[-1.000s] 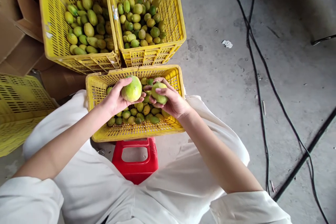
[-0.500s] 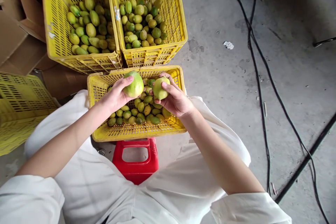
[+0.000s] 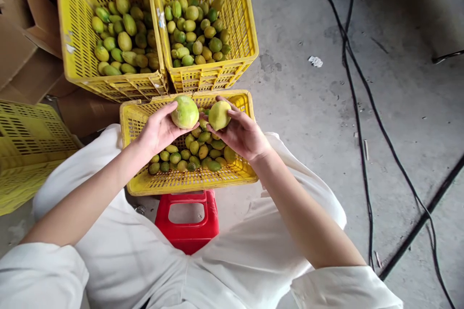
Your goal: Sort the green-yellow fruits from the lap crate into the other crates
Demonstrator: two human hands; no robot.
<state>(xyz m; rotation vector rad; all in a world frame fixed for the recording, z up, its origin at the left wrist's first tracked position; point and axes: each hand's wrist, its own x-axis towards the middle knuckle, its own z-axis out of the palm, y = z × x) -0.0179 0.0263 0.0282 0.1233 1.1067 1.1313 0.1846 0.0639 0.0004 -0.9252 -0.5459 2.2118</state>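
Over the near crate (image 3: 192, 186), our left hand (image 3: 158, 130) pinches a green fruit (image 3: 184, 112), just left of the yellower fruit (image 3: 219, 115) our right hand (image 3: 245, 136) pinches.

The grey, stained floor (image 3: 293, 164) carries a looped black cable (image 3: 345, 39) and a crumpled white scrap (image 3: 315, 62).

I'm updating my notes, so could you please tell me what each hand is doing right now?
Left hand: closed, holding a pale green fruit.
Right hand: closed, holding a yellowish fruit.
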